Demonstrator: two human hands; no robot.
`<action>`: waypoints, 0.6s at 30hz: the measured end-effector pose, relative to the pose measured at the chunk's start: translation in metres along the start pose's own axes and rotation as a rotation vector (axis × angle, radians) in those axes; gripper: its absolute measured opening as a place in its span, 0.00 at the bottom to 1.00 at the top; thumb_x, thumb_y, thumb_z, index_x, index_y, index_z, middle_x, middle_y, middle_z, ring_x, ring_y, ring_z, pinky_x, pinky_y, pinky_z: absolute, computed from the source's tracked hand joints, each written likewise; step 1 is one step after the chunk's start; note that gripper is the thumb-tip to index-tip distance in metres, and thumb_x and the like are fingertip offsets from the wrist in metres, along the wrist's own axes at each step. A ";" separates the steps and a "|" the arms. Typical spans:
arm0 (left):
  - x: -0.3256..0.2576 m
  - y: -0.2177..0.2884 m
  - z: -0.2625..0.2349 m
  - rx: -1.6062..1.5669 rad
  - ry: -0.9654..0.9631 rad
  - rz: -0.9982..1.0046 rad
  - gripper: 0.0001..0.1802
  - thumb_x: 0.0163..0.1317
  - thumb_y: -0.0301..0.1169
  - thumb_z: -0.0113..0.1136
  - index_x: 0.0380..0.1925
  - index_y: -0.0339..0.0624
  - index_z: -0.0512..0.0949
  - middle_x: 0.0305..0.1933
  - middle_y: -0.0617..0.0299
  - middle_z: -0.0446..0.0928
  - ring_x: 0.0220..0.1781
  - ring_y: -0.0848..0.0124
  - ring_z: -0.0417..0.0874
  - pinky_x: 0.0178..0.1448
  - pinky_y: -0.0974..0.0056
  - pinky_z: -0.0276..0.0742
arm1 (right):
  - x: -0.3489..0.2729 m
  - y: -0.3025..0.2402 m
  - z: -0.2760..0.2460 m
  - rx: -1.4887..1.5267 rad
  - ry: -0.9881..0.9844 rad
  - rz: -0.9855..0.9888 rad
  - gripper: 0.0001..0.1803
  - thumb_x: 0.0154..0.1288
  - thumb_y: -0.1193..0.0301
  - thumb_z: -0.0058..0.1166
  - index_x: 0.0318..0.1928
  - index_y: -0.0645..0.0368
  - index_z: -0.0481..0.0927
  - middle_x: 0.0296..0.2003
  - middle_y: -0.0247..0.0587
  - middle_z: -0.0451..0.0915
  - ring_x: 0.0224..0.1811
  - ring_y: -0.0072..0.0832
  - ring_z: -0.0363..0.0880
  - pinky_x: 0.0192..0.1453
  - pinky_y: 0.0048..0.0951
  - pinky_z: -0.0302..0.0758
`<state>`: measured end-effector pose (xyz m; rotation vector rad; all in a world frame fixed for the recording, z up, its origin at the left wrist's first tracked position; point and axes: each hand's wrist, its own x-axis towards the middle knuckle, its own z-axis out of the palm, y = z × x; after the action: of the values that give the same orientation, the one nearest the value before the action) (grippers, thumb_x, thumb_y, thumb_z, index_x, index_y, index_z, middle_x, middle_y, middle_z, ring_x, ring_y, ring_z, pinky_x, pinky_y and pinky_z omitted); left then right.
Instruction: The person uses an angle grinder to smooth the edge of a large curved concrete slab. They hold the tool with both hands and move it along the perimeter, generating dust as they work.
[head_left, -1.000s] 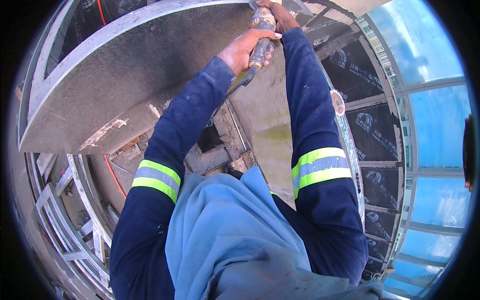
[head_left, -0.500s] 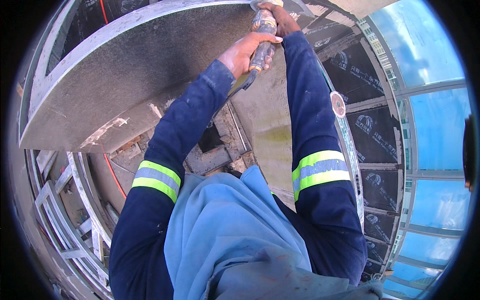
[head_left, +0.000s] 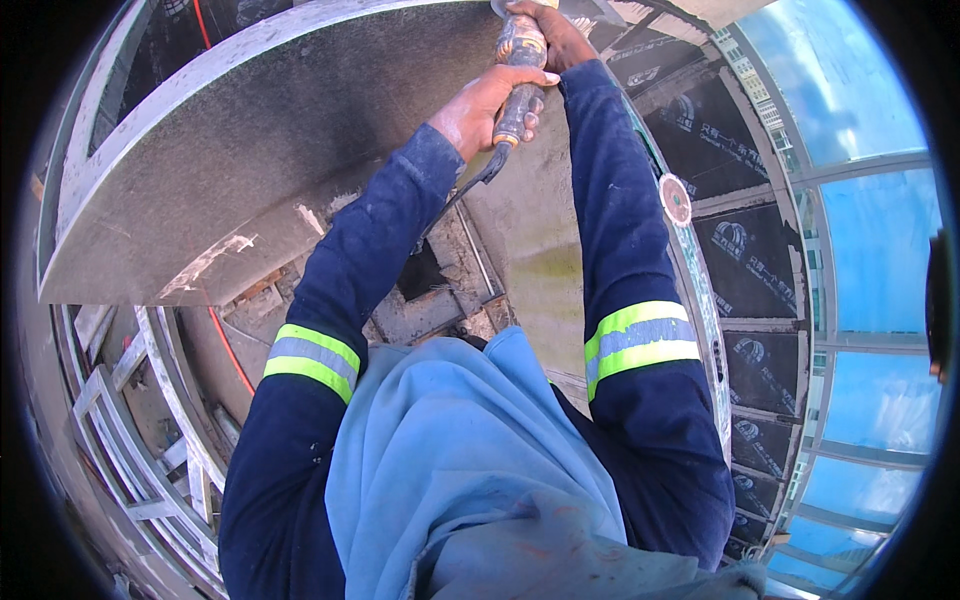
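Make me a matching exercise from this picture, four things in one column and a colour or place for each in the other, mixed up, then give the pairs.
Things:
1. power tool
2. left hand
3. small round disc
4. sleeve bands

Places and colours:
A. lying on the ledge right of the right arm
B. yellow and grey, reflective
C. gripped in both hands at the top of the picture
D. wrapped around the tool's rear handle

Pairs: 1-C, 2-D, 3-A, 4-B
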<state>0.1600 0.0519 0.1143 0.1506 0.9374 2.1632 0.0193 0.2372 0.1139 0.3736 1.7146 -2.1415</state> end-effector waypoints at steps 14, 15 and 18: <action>0.009 0.005 -0.002 0.022 -0.022 0.009 0.19 0.62 0.34 0.69 0.50 0.42 0.76 0.27 0.62 0.74 0.18 0.75 0.74 0.19 0.67 0.74 | 0.016 -0.004 -0.004 0.009 -0.029 -0.029 0.14 0.65 0.57 0.57 0.35 0.54 0.76 0.19 0.42 0.79 0.16 0.39 0.79 0.21 0.43 0.81; 0.013 0.008 -0.001 0.033 -0.021 0.009 0.19 0.62 0.34 0.69 0.51 0.41 0.76 0.27 0.62 0.74 0.18 0.75 0.74 0.19 0.67 0.74 | 0.018 -0.007 -0.007 0.010 -0.022 -0.050 0.14 0.65 0.57 0.57 0.35 0.55 0.76 0.19 0.43 0.79 0.16 0.39 0.79 0.21 0.43 0.81; 0.020 0.013 -0.003 0.045 -0.027 0.016 0.20 0.63 0.35 0.68 0.51 0.40 0.76 0.27 0.61 0.75 0.18 0.75 0.73 0.19 0.67 0.74 | 0.019 -0.010 -0.008 0.007 -0.024 -0.083 0.14 0.64 0.58 0.58 0.36 0.55 0.76 0.20 0.43 0.79 0.16 0.40 0.79 0.21 0.43 0.81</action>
<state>0.1366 0.0579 0.1170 0.2097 0.9723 2.1508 -0.0026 0.2442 0.1129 0.2820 1.7380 -2.2016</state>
